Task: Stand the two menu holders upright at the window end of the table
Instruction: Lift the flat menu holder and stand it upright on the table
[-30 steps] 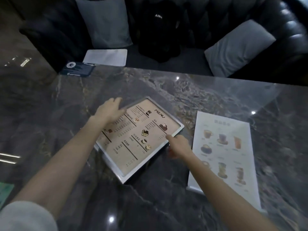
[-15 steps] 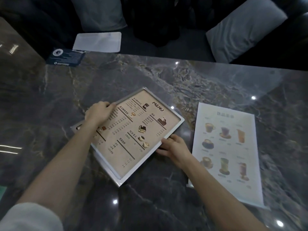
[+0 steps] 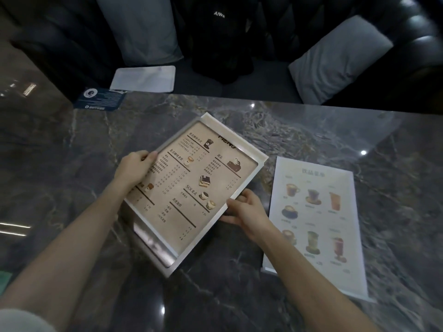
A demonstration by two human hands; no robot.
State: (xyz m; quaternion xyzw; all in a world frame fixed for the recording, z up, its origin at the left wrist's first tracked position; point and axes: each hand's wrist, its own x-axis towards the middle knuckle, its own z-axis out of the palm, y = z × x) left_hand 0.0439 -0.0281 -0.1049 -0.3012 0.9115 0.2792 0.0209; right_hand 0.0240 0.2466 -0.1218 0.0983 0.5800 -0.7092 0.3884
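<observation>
Both hands gripped the beige menu holder point(image 3: 191, 188): left hand point(image 3: 134, 170) clamped its left edge, right hand point(image 3: 247, 209) its right; white menu holder point(image 3: 316, 219) lay flat beside.

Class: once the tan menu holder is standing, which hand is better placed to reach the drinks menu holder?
Right. The right hand sits beside the drinks menu holder; the left hand is across the tan menu holder.

The table point(image 3: 72, 152) is dark grey marble veined with paler grey and white. The framed menu point(image 3: 191, 188) has a tan page printed in dark brown text, with small brown and cream pictures, inside a silvery-white border. The other menu point(image 3: 318, 212) is pale white-blue with drinks in brown, orange, green and red. The card point(image 3: 100, 99) is navy with a white emblem. Two cushions point(image 3: 340, 58) are grey against a black sofa point(image 3: 407, 75).
</observation>
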